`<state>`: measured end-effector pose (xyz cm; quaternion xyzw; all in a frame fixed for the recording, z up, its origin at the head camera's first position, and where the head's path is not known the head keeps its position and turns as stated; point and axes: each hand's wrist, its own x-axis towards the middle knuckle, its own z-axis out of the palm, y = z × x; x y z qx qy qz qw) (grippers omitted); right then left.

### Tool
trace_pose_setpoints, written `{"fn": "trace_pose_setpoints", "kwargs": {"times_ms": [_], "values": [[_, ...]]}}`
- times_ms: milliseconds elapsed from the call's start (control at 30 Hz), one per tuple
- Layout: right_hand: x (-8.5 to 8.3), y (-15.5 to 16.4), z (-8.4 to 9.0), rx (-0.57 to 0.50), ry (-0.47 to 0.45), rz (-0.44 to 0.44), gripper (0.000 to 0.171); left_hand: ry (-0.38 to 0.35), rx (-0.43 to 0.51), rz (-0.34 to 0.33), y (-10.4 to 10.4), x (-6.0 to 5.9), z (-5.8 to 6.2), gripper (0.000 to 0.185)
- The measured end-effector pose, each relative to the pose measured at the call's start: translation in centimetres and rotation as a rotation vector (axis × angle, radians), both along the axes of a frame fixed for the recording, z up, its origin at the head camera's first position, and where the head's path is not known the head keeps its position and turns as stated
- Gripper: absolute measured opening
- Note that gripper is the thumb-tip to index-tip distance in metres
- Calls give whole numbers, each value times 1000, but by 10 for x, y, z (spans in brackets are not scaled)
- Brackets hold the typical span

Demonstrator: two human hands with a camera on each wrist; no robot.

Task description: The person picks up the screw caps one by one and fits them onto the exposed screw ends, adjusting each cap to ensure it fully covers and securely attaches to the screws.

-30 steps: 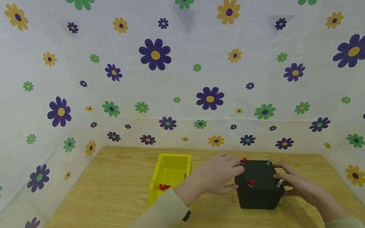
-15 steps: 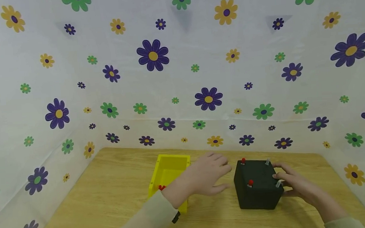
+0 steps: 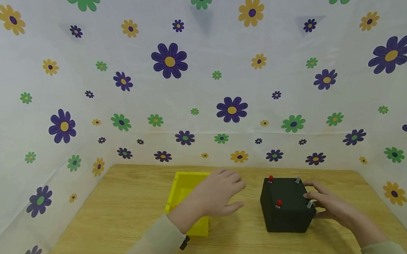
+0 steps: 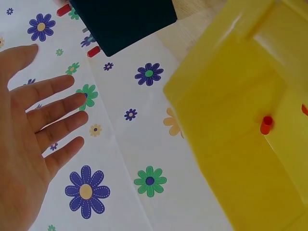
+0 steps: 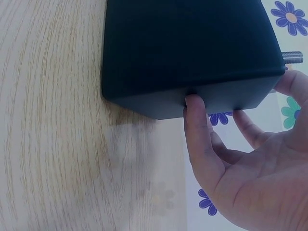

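A black box [image 3: 286,203] stands on the table with metal posts on its top. Red caps [image 3: 279,203] cover the two left posts; the two right posts [image 3: 310,204] are bare, and one [image 5: 292,57] shows a screw thread. My right hand [image 3: 330,204] holds the box's right side, its thumb at the top edge and fingers against the side wall. My left hand [image 3: 212,194] holds nothing, fingers spread, above the right side of a yellow bin [image 3: 172,191]. In the left wrist view a small red cap [image 4: 266,125] lies inside the bin, with another partly cut off.
The wooden table [image 3: 125,213] ends at a white flower-print sheet [image 3: 194,92] behind and on both sides. The bin stands left of the box, with a gap of tabletop between them.
My left hand has moved left, away from the front-left of the box's top, to over the yellow bin. My right hand and the box have stayed in place.
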<state>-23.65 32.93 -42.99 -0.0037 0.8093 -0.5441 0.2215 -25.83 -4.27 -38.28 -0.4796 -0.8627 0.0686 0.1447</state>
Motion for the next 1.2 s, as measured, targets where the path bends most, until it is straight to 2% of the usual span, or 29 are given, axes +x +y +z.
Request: {"fn": "trace_pose_setpoints", "kwargs": {"times_ms": [233,433,900,1200], "values": [[-2,1,-2,7,-7,-1,64,-24,0,29,-8,3,2,44],[-1,0,-1,1,-16,-3,64,-1,31,25,-15,2,-4,43],[0,2,-3,-17,-10,-9,64,-31,68,41,-33,3,-13,41],[-2,2,-3,-14,-17,-13,64,-99,98,81,-45,4,-15,45]]}}
